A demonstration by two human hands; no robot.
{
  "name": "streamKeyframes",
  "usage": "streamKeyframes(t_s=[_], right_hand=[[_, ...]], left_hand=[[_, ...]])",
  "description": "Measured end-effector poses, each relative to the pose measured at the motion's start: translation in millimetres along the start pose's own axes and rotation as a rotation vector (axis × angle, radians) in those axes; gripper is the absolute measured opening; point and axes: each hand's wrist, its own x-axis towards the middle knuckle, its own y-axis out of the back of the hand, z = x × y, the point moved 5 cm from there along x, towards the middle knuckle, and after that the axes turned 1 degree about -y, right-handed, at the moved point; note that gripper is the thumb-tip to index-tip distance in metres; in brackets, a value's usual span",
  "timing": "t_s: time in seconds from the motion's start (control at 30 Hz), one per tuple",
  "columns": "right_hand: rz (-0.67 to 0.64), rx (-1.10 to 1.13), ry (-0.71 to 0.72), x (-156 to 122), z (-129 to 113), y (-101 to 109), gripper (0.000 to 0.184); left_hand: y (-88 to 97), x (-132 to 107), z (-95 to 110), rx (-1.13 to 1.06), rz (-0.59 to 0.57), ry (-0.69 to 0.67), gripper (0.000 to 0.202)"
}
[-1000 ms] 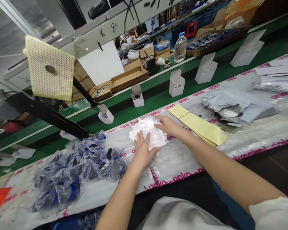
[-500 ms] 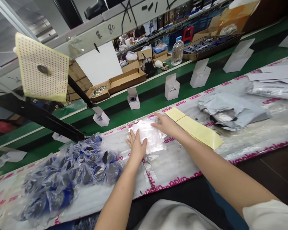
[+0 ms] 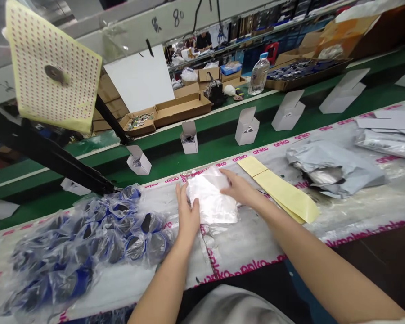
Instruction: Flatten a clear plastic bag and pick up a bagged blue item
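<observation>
- Pile of shiny clear plastic bags (image 3: pixel 214 202), flat on the plastic-covered table (image 3: pixel 248 236), just in front of the green belt (image 3: pixel 219 137).
- Left hand (image 3: pixel 188 213) against the left edge of the pile, fingers pointing away, thumb held wide from the rest.
- Right hand (image 3: pixel 239 186) at the right edge of the pile, fingers bent and touching it; hard to tell if pinching or just pressing.
- To the left, a big bunch of plastic-wrapped blue things (image 3: pixel 135 246), all close together.
- To the right, long yellow strips (image 3: pixel 280 189) near the right hand, then a torn grey bag (image 3: pixel 354 166) farther along.
- On the belt, small white boxes (image 3: pixel 247 130) in a row, some with lids up.
- On the far side of the belt, a water bottle (image 3: pixel 259 75), blue on top.
</observation>
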Motion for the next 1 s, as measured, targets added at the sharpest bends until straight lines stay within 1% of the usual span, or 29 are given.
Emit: streamKeyframes(t_s=[0.07, 0.1, 0.13, 0.2, 0.23, 0.27, 0.3, 0.37, 0.43, 0.5, 0.57, 0.63, 0.73, 0.77, 0.83, 0.9, 1.0], right_hand=[[0.008, -0.035, -0.001, -7, 5, 4, 0.078], [0.037, -0.068, 0.008, -12, 7, 7, 0.080], [0.091, -0.117, 0.025, -16, 9, 11, 0.081], [0.252, -0.243, 0.085, -28, 9, 18, 0.080], [0.326, -0.305, 0.133, -35, 7, 19, 0.077], [0.371, -0.362, 0.190, -43, 4, 17, 0.071], [0.385, -0.412, 0.246, -50, 1, 13, 0.063], [0.351, -0.523, 0.336, -63, -5, -1, 0.049], [0.299, -0.636, 0.369, -73, -12, -16, 0.038], [0.260, -0.705, 0.370, -79, -17, -26, 0.031], [0.227, -0.730, 0.382, -82, -22, -31, 0.029], [0.185, -0.721, 0.413, -83, -26, -32, 0.028], [0.130, -0.637, 0.449, -81, -28, -27, 0.028], [0.143, -0.607, 0.446, -78, -28, -23, 0.029], [0.208, -0.574, 0.422, -71, -26, -14, 0.031], [0.262, -0.579, 0.385, -58, -23, -7, 0.033], [0.237, -0.594, 0.342, -31, -19, -5, 0.034]], left_hand=[[2.3, 3, 0, 0.053, 0.018, -0.016, 0.057], [3.0, 5, 0, 0.108, 0.021, -0.014, 0.057], [3.3, 6, -1, 0.171, 0.019, -0.004, 0.057], [2.8, 9, -4, 0.283, -0.006, 0.028, 0.059], [2.2, 9, -5, 0.324, -0.026, 0.036, 0.060], [1.5, 9, -5, 0.357, -0.048, 0.036, 0.059], [1.1, 8, -6, 0.386, -0.069, 0.030, 0.058], [1.1, 5, -6, 0.428, -0.104, 0.017, 0.056], [1.8, 2, -8, 0.446, -0.124, 0.018, 0.055], [2.7, 0, -9, 0.440, -0.128, 0.023, 0.055], [3.5, -1, -8, 0.408, -0.115, 0.021, 0.054], [4.0, 1, -7, 0.367, -0.101, 0.024, 0.054], [3.0, 6, -5, 0.344, -0.108, 0.048, 0.054], [2.1, 7, -5, 0.355, -0.120, 0.056, 0.054], [0.1, 8, -4, 0.392, -0.151, 0.066, 0.056], [-1.8, 9, -3, 0.432, -0.184, 0.066, 0.056], [-2.1, 9, -3, 0.458, -0.195, 0.051, 0.053]])
